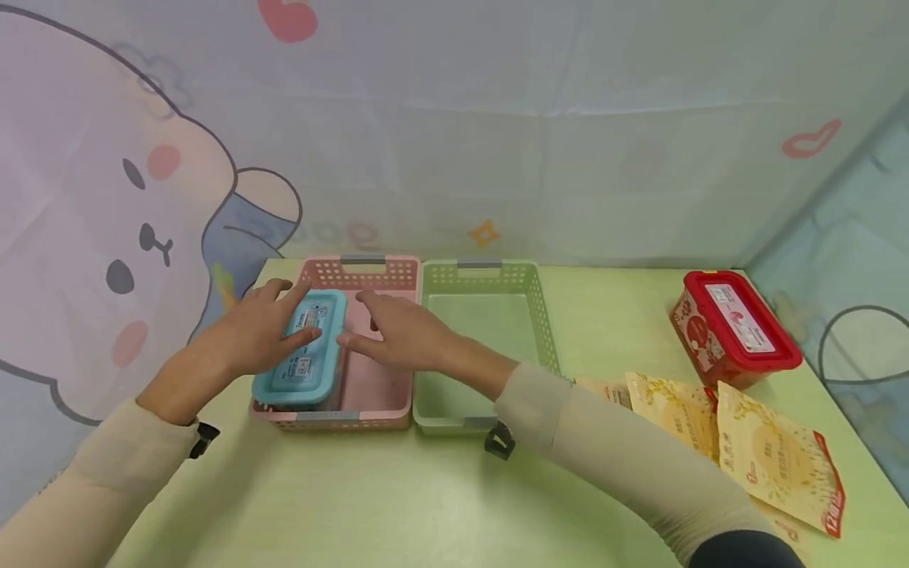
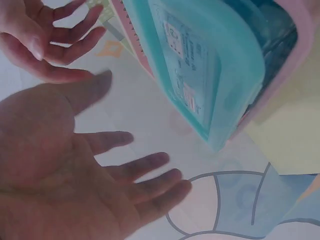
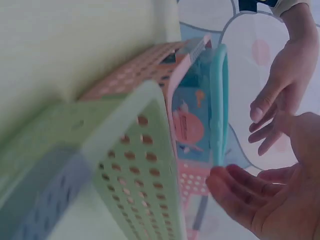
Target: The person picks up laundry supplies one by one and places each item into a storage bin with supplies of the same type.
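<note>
A plastic box with a light-blue lid (image 1: 330, 335) sits in the left part of the pink basket (image 1: 376, 402), its lid standing above the rim. My left hand (image 1: 256, 327) hovers over the lid's left side, fingers spread and nothing held. To the right of the lid is my right hand (image 1: 405, 331), above the pink basket, its fingers relaxed and nothing in them. In the left wrist view the fingers of the left hand (image 2: 110, 165) are apart from the lid (image 2: 200, 65). The right wrist view has the right hand (image 3: 275, 195) close by the box's lid (image 3: 218, 105).
Right beside the pink basket stands a green basket (image 1: 483, 323). Farther right is a box with a red lid (image 1: 746, 319), with several yellow pouches (image 1: 774, 450) lying in front of it. A printed cloth (image 1: 497, 158) hangs behind the table.
</note>
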The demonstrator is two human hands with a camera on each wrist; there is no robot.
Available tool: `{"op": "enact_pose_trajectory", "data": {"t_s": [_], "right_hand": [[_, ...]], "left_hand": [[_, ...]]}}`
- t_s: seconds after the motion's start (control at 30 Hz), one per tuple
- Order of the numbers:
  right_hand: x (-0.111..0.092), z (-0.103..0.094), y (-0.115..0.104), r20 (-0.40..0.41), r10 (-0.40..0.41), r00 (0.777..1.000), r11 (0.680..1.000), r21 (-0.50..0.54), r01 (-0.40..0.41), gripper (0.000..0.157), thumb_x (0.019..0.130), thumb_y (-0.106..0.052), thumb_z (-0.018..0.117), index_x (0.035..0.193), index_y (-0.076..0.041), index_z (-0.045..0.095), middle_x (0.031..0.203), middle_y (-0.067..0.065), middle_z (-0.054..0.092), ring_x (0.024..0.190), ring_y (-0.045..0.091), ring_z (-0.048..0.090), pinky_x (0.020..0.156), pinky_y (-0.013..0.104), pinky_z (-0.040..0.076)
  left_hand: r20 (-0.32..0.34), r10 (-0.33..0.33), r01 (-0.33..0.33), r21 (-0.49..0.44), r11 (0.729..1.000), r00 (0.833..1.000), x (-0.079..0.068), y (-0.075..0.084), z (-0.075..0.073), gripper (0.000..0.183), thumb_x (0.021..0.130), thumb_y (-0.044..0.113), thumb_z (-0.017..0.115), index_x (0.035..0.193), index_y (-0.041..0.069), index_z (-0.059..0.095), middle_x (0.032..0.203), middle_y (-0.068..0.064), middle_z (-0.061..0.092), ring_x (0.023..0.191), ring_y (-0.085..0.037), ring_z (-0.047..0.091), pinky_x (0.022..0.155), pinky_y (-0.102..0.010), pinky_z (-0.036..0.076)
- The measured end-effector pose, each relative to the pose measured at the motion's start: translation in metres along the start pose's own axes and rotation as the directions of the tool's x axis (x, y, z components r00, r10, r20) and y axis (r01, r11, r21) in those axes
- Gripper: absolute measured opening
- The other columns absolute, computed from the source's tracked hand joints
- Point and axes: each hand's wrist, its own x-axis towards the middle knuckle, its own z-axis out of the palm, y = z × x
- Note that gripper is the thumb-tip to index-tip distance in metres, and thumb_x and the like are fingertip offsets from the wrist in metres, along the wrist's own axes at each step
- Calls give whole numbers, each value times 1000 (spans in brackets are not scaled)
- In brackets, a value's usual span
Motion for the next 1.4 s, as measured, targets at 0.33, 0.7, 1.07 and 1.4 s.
{"op": "enact_pose_trajectory", "data": {"t_s": [0.33, 0.7, 1.07, 1.4], "right_hand": [[-20, -17, 23, -39, -2, 999, 979, -202, -5, 91, 98, -72, 58, 168, -22, 30, 170, 9, 32, 155, 34, 34, 121, 56, 34], [-43, -34, 51, -55, -28, 998, 939, -343, 8, 103, 94, -84, 46, 172, -25, 16, 178, 6, 9, 163, 34, 10, 127, 64, 10], [-56, -43, 65, -80, -22, 997, 925, -379, -10, 107, 91, -88, 45, 172, -28, 6, 178, 7, 5, 164, 30, -2, 125, 69, 9], [-67, -58, 75, -107, -2, 994, 934, -355, -36, 108, 91, -86, 49, 172, -24, 12, 178, 7, 6, 164, 30, -4, 125, 68, 6]], "left_hand": [[-49, 112, -117, -110, 987, 992, 10, 13, -6, 107, 96, 44, 79, 169, 1, 13, 170, -33, 15, 153, -56, 21, 114, -74, 31], [-118, 122, -129, -56, 990, 985, 28, 28, 2, 114, 96, 63, 68, 170, 7, 2, 176, -22, 1, 161, -45, -2, 121, -73, 17], [-149, 81, -93, -73, 993, 985, 39, 38, 14, 109, 98, 74, 55, 170, 20, -7, 177, -7, -11, 163, -32, -12, 126, -67, 4], [-180, 84, -102, -92, 991, 980, 47, 48, 20, 107, 98, 76, 52, 171, 23, -7, 178, -3, -10, 163, -28, -12, 124, -71, 4]]}}
